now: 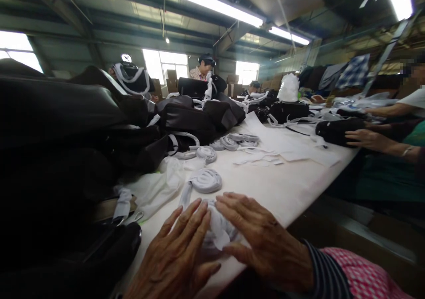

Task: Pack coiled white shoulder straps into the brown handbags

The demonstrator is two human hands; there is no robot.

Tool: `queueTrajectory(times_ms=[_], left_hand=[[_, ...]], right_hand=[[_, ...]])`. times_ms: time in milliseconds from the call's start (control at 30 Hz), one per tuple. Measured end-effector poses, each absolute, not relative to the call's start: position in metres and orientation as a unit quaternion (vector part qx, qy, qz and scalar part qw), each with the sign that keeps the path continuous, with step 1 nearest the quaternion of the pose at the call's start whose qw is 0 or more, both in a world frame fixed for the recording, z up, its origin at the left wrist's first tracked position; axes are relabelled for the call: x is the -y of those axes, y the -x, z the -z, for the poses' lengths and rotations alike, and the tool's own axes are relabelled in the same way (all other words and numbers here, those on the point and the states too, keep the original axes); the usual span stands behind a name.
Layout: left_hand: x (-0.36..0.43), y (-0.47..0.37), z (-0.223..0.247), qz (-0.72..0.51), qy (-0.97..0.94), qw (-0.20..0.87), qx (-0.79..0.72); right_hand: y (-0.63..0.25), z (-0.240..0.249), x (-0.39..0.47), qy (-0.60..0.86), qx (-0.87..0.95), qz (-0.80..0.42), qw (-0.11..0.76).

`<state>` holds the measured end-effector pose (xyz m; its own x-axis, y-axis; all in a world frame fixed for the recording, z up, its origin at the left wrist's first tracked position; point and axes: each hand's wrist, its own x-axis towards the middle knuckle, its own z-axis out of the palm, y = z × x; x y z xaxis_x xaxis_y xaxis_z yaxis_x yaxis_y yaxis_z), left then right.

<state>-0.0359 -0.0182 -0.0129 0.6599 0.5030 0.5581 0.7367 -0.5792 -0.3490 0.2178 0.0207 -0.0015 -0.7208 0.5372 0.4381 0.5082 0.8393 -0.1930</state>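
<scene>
The left hand (pixel 177 250) is palm down, fingers extended, thumb directed inward. The right hand (pixel 265 237) faces down and inward, fingers slightly bent, thumb spread. Fingertips are near but apart. The right forearm (pixel 360 270) extends lower right.

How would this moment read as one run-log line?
left hand: open, at white bundle | right hand: open, at same bundle | coil: beyond bundle, on table | dark bags: piled left and beyond
</scene>
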Motion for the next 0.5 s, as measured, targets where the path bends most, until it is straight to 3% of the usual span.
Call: queueTrajectory(times_ms=[200, 500], left_hand=[[0.016, 0.034, 0.047, 0.203, 0.869, 0.266, 0.363], [0.002, 0.037, 0.061, 0.309, 0.813, 0.337, 0.36]], right_hand=[[-0.214, 0.034, -0.017, 0.252, 0.947, 0.015, 0.2], [-0.199, 0.02, -0.044, 0.214, 0.931, 0.132, 0.263]])
